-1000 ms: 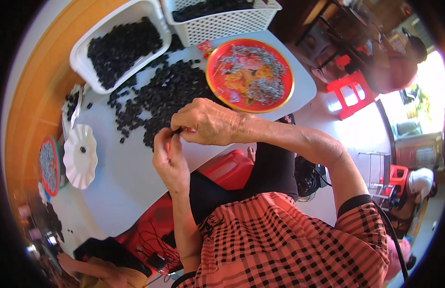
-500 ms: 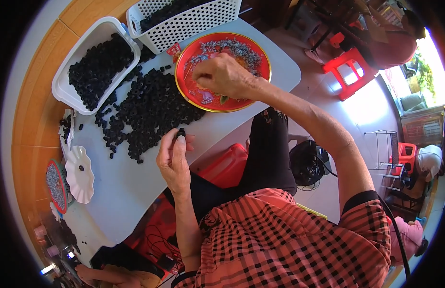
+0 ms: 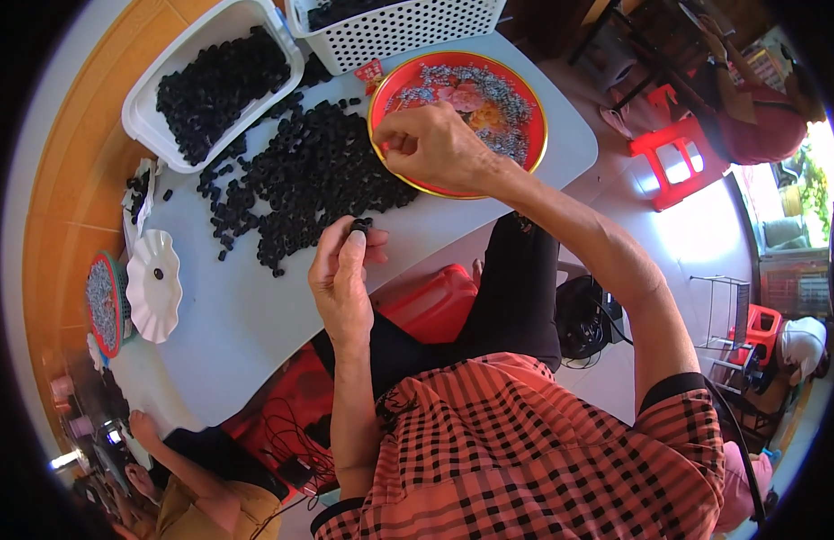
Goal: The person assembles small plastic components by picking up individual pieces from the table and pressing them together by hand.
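Note:
My left hand (image 3: pixel 343 292) pinches a small black ring-like piece (image 3: pixel 361 225) between thumb and fingers, just off the table's near edge. My right hand (image 3: pixel 439 148) is over the left side of a round red tray (image 3: pixel 540 135) with a gold rim. Its fingers are curled together, and whatever they hold is too small or hidden to make out. Many small silvery pieces (image 3: pixel 502 94) lie scattered in the tray. Beside it, a heap of loose black pieces (image 3: pixel 313 171) spreads over the pale table (image 3: pixel 255 328).
A white tub (image 3: pixel 143 117) of black pieces and a white perforated basket (image 3: pixel 417 36) stand at the back. To the left are a wavy white dish (image 3: pixel 156 301) and a red-rimmed basket (image 3: pixel 116 306) of silvery pieces. Another person's arm (image 3: pixel 188 468) is at lower left.
My right hand has moved from the tray's middle toward its left rim, fingers still curled. My left hand keeps hold of the black piece. The whole view has shifted somewhat.

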Tool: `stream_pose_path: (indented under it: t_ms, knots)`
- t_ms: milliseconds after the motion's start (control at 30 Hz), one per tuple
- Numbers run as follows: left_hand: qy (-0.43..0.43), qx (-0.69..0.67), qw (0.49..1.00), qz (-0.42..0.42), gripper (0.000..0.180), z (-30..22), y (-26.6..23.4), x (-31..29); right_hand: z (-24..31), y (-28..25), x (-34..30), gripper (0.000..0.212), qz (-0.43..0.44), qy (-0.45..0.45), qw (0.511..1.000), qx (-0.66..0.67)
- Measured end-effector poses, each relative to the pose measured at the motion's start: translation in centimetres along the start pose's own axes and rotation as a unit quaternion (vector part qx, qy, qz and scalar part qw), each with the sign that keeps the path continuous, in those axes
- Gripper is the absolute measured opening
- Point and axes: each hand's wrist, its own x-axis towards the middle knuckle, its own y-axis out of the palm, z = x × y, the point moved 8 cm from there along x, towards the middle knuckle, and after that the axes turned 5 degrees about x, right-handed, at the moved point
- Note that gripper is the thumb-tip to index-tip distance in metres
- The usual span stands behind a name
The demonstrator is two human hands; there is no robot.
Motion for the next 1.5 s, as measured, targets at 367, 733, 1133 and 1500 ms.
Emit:
stream_pose_path:
  t_ms: [367, 733, 1133, 1500]
  knots:
    - [0.02, -0.068, 0.997, 0.007, 0.023, -0.2, -1.3, 0.2, 4.4, 4.4, -1.5, 0.013, 0.083, 0.121, 0.94, 0.309]
    - [0.006, -0.124, 0.992, -0.021, 0.022, 0.4, -3.0, 0.5, 5.1, 7.4, -1.9, 0.013, 0.026, 0.116, 0.941, 0.317]
    - [0.042, -0.088, 0.995, -0.021, 0.019, -0.2, -5.7, -0.2, 8.4, 12.5, 7.6, 0.012, 0.135, -0.204, 0.967, 0.076]
    - [0.046, -0.022, 0.999, -0.006, 0.019, -0.7, -5.7, -0.3, 9.6, 18.4, 8.0, 0.004, 0.323, -0.25, 0.891, -0.199]
